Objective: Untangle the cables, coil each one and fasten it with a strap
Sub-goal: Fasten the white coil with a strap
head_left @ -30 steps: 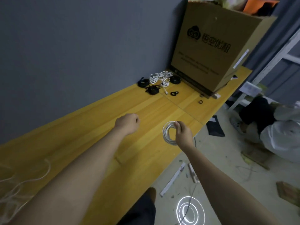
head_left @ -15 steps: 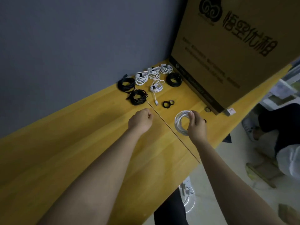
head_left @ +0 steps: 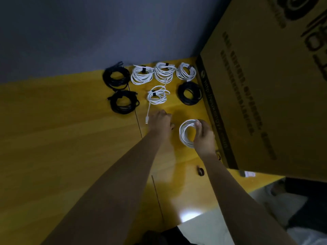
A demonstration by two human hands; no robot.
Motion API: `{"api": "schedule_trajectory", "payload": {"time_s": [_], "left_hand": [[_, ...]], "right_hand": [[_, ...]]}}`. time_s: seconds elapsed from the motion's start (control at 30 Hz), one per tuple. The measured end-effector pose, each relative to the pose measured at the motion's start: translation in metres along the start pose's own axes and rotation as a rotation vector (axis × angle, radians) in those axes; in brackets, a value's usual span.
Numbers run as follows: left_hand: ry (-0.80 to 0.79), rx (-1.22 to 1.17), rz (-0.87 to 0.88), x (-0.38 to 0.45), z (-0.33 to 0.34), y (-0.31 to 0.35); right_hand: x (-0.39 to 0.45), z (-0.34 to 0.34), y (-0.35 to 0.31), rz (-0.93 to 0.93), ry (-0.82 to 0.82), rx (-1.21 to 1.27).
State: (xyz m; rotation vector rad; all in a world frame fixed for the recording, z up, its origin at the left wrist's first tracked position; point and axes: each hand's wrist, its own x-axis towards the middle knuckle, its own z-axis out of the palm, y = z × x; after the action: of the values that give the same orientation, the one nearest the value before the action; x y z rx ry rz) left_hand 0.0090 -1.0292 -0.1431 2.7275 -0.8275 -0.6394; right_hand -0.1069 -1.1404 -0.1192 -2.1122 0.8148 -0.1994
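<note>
My right hand point(head_left: 204, 138) grips a loose white cable coil point(head_left: 184, 135) by its right side, just above the yellow table point(head_left: 70, 138) and close to the cardboard box. My left hand point(head_left: 160, 122) is down on the table left of that coil, fingers curled over the spot where small black straps lay; the straps are hidden beneath it. Behind my hands lie strapped coils: white ones point(head_left: 142, 75) point(head_left: 164, 72) point(head_left: 185, 72) point(head_left: 157, 95) and black ones point(head_left: 116, 78) point(head_left: 123, 102) point(head_left: 189, 93). One white coil's plug end point(head_left: 146, 120) trails beside my left hand.
A large cardboard box point(head_left: 265, 85) stands on the table at the right, right by my right hand. A black strap ring point(head_left: 200, 171) lies near the box's front corner. A grey wall runs behind the table. The table's front edge and the floor are at the lower right.
The view has moved closer to the coils and the box. My left hand has reached forward onto the black straps. My right hand has carried the white coil forward, next to the box.
</note>
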Motion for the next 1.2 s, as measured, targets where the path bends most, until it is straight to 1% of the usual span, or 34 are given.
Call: {"api": "schedule_trajectory", "payload": {"time_s": [0.07, 0.13, 0.23, 0.27, 0.3, 0.37, 0.43, 0.47, 0.5, 0.57, 0.6, 0.63, 0.7, 0.77, 0.83, 0.9, 1.0, 1.2], "left_hand": [[-0.027, 0.093, -0.03, 0.012, 0.007, 0.003], [-0.046, 0.135, -0.064, 0.021, 0.011, 0.007], [-0.024, 0.129, -0.055, 0.03, 0.013, 0.011], [0.014, 0.076, -0.051, 0.032, 0.013, 0.011], [0.093, -0.041, -0.059, 0.033, 0.011, 0.011], [0.259, -0.44, -0.131, 0.029, -0.001, 0.011], [0.328, -0.85, -0.181, 0.015, -0.024, 0.012], [0.336, -1.003, -0.187, 0.004, -0.037, 0.011], [0.349, -1.09, -0.179, -0.006, -0.046, 0.009], [0.38, -1.11, -0.166, -0.031, -0.062, -0.002], [0.379, -1.093, -0.174, -0.043, -0.066, -0.008], [0.374, -1.078, -0.185, -0.056, -0.071, -0.015], [0.358, -1.041, -0.2, -0.081, -0.078, -0.026], [0.361, -0.937, -0.209, -0.107, -0.085, -0.036], [0.382, -0.87, -0.219, -0.129, -0.09, -0.047], [0.407, -0.844, -0.238, -0.147, -0.097, -0.059], [0.384, -0.846, -0.239, -0.17, -0.11, -0.075], [0.209, -0.925, -0.186, -0.217, -0.135, -0.103]], "right_hand": [[0.012, 0.002, 0.005, -0.016, -0.049, -0.013], [0.021, 0.003, 0.009, -0.018, -0.089, -0.021], [0.029, 0.001, 0.009, 0.001, -0.123, -0.03], [0.03, -0.002, 0.008, 0.008, -0.12, -0.025], [0.031, -0.004, 0.006, 0.01, -0.106, -0.014], [0.033, -0.008, -0.001, -0.005, -0.06, 0.053], [0.031, -0.014, -0.013, 0.007, -0.035, 0.176], [0.03, -0.016, -0.022, 0.037, -0.045, 0.243], [0.029, -0.019, -0.03, 0.08, -0.059, 0.312], [0.023, -0.022, -0.052, 0.15, -0.098, 0.413], [0.018, -0.022, -0.065, 0.14, -0.128, 0.413], [0.013, -0.019, -0.075, 0.101, -0.159, 0.381], [-0.001, -0.012, -0.096, -0.04, -0.213, 0.284], [-0.021, -0.004, -0.116, -0.188, -0.273, 0.208], [-0.041, 0.001, -0.131, -0.287, -0.338, 0.229], [-0.06, 0.005, -0.147, -0.335, -0.397, 0.314], [-0.082, 0.014, -0.171, -0.33, -0.447, 0.445], [-0.123, 0.038, -0.206, -0.268, -0.472, 0.476]]}}
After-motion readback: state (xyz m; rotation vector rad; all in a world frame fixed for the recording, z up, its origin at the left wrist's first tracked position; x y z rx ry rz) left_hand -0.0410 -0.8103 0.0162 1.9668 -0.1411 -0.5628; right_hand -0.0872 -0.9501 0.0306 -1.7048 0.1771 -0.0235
